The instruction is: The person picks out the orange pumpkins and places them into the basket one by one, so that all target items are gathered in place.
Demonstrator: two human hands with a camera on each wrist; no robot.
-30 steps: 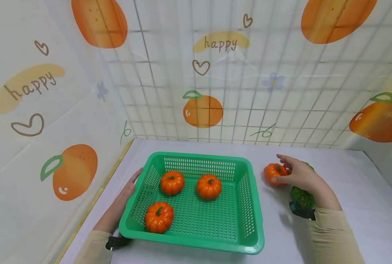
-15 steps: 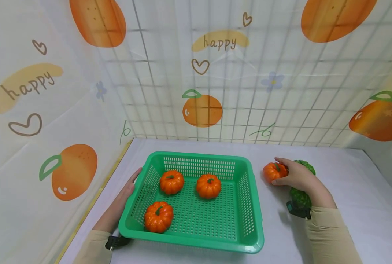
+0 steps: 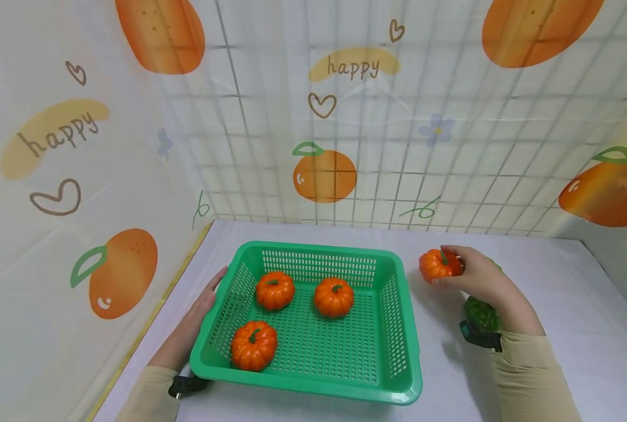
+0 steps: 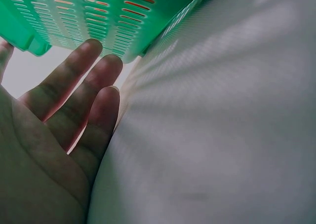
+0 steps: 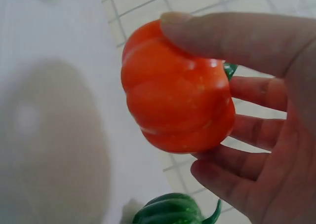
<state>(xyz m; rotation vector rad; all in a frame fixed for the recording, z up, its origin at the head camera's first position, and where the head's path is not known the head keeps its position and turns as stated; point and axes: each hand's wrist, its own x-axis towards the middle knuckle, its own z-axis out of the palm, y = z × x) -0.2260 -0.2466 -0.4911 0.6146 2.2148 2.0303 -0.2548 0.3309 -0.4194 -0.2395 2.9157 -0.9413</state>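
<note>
My right hand [image 3: 479, 275] holds a small orange pumpkin [image 3: 435, 265] between thumb and fingers. The right wrist view shows this pumpkin [image 5: 177, 91] raised off the white surface, its green stem towards the palm. Below it is a dark green pumpkin [image 5: 170, 209] with a curved stem. In the head view a green pumpkin [image 3: 481, 315] is partly hidden under my right wrist. My left hand [image 3: 200, 313] lies along the left side of a green basket [image 3: 411, 328], fingers extended; in the left wrist view its fingers [image 4: 106, 105] are at the basket's slotted wall [image 4: 94, 17].
Inside the basket sit three orange pumpkins: one back left [image 3: 275, 291], one back right [image 3: 334, 298] and one front left [image 3: 254, 346]. The white table [image 3: 566, 305] meets patterned cloth walls [image 3: 345, 129] behind and at left. A grid shows through the back cloth.
My right hand has closed its thumb and fingers on the orange pumpkin and lifted it slightly off the table. The left hand and the basket have stayed in place.
</note>
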